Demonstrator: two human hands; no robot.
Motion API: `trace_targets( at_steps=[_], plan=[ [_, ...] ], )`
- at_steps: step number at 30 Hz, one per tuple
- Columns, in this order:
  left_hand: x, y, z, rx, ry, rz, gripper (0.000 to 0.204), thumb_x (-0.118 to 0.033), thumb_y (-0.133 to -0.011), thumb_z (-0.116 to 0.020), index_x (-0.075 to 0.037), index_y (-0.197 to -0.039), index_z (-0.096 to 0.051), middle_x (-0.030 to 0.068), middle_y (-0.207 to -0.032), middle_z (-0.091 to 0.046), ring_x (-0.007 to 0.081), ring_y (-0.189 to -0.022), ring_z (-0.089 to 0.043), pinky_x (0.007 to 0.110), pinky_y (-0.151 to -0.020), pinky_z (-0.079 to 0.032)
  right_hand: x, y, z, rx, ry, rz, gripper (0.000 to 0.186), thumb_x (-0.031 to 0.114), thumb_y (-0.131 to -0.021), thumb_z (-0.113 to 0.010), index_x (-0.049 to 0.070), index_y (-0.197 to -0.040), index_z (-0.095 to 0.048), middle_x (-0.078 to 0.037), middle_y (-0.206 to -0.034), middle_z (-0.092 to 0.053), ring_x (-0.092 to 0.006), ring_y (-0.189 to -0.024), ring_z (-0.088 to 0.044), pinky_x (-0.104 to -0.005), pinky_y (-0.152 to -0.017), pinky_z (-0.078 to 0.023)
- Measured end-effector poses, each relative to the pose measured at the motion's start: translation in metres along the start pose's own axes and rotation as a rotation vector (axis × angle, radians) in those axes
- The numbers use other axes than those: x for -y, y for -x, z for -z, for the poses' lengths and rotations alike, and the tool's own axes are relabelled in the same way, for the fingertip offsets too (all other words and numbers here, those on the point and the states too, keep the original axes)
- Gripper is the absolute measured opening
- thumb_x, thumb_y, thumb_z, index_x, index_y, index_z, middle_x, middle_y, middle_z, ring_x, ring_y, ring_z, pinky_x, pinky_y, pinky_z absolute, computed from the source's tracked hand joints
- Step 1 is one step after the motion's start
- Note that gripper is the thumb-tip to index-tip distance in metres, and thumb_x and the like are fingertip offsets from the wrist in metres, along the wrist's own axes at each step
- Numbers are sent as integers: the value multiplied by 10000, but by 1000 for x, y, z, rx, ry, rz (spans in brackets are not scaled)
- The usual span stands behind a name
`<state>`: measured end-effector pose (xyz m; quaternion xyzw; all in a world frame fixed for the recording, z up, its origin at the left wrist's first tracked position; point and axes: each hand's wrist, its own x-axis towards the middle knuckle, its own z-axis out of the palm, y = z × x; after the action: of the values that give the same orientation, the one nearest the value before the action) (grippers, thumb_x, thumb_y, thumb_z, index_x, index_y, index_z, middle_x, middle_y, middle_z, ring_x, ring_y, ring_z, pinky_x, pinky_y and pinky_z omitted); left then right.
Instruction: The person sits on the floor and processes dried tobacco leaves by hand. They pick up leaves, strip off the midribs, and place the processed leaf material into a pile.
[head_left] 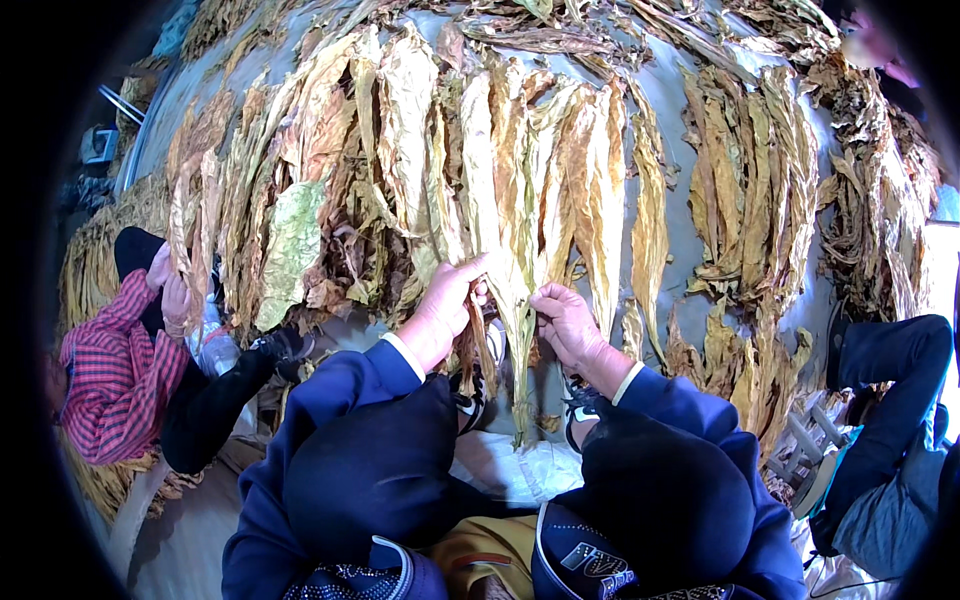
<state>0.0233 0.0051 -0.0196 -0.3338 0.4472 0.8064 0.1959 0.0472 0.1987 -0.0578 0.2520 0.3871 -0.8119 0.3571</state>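
Note:
My left hand [445, 308] is closed around the narrow lower ends of dried tobacco leaves, with its forefinger stretched along the top. My right hand [572, 322] pinches the edge of a long yellow-green tobacco leaf [518, 290] that hangs between my two hands. The leaf's pointed tip reaches down between my shoes. Other yellow-brown tobacco leaves [600, 170] lie side by side just beyond my right hand. Past my left hand is a thick layer of crumpled tan leaves [405, 130]; a greenish leaf [293, 255] lies at its near left edge.
A grey sheet [680, 140] lies beneath the leaves. More leaf bunches [755, 190] lie at the right. A person in a red checked shirt [120, 370] sits at the left, hands on leaves. Another person's bent dark-clothed leg [895, 370] is at the right. My knees are close below my hands.

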Motion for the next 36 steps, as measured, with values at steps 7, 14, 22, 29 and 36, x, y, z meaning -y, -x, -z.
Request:
trace_targets(
  at_steps=[7, 14, 22, 29, 36],
  plan=[
    [0, 1, 2, 33, -113, -38, 175, -134, -852, -719, -17, -966, -656, -10, -729, -614, 69, -563, -528, 216, -490, -422, 5, 7, -9, -60, 238, -24, 55, 55, -898, -615, 98, -897, -579, 33, -754, -580, -47, -621, -502, -191, -554, -401],
    [-6, 7, 1, 123, 16, -64, 272, -75, -820, -730, -34, -1074, -640, 36, -898, -688, 114, -669, -615, 249, -559, -481, 9, 5, -1, 70, 96, 118, 67, 41, -903, -598, 69, -960, -577, 30, -775, -597, -72, -681, -553, -219, -660, -465],
    [-19, 11, -2, 2, 48, -132, 126, -37, -828, -714, -29, -931, -644, 43, -763, -647, 141, -640, -614, 273, -586, -531, 1, 27, 1, 360, 445, 32, 268, 149, -970, -545, -9, -1183, -507, -66, -1050, -624, -147, -994, -584, -302, -905, -467],
    [-17, 2, 6, -11, 52, -165, 182, -59, -890, -654, -6, -1059, -613, 94, -897, -672, 178, -740, -647, 277, -631, -555, 2, 30, 24, 130, 274, 22, 125, 125, -994, -489, 37, -1047, -561, -20, -764, -559, -81, -569, -481, -225, -528, -420],
    [-20, 4, 8, 21, 109, -162, 147, -51, -924, -600, -52, -1071, -591, 79, -886, -635, 122, -663, -573, 210, -519, -454, 28, 27, 56, -120, 22, 200, 104, 103, -984, -472, 40, -1013, -549, -8, -685, -500, -72, -475, -367, -219, -434, -303]
  ],
)
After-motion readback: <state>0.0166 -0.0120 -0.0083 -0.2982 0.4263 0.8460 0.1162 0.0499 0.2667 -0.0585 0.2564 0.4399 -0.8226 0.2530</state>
